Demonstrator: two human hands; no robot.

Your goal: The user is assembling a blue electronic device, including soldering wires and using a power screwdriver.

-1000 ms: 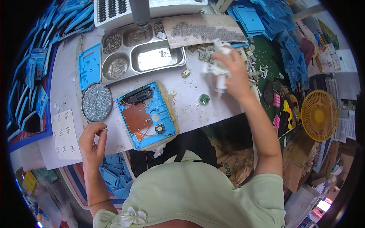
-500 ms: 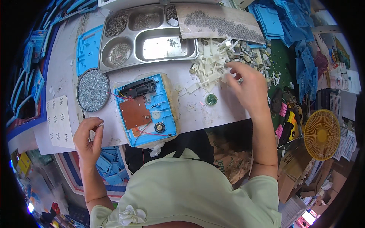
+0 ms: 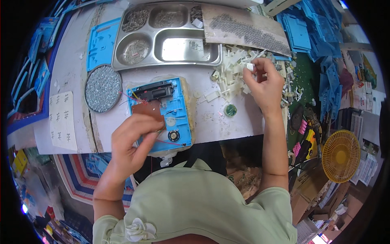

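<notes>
Just one view here, a fisheye cam worn on the person's head, looking almost straight down over their chest at the surface. It sits pretty close: both forearms come up from the lower edge, and the left hand and right hand land mid-frame. Picture is upright, its left is the person's left. Straight edges bow out toward the rim (the steel tray up top curves noticeably), and the corners go black.
</notes>
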